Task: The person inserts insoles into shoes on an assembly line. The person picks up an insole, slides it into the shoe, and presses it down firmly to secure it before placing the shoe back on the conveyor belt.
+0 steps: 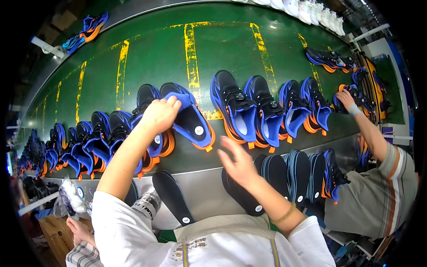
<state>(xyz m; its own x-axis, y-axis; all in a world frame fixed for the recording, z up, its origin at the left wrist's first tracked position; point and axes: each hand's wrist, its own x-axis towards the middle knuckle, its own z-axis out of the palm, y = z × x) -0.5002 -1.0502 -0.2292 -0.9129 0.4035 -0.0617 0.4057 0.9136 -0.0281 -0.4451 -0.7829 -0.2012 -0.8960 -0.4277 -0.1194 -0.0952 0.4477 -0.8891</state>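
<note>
My left hand (161, 115) is closed on the blue tongue of a black, blue and orange sneaker (201, 133) standing on the green belt. The shoe's mouth is pulled wide, and a dark insole with a round white sticker lies inside. My right hand (236, 161) hovers to the right of the heel, holding nothing, fingers apart and slightly blurred. Left of the held shoe stands another sneaker (144, 95), partly covered by my left hand. Below, on the metal ledge, lie a single black insole (172, 196) and, under my right forearm, more black insoles (238, 193).
Rows of similar sneakers (231, 104) line the green belt (155, 53) on both sides. Stacked insoles (297, 175) stand at the ledge's right. A co-worker's hand (346, 99) touches a shoe farther right. White shoes (307, 11) sit beyond the belt; a cardboard box (55, 231) is lower left.
</note>
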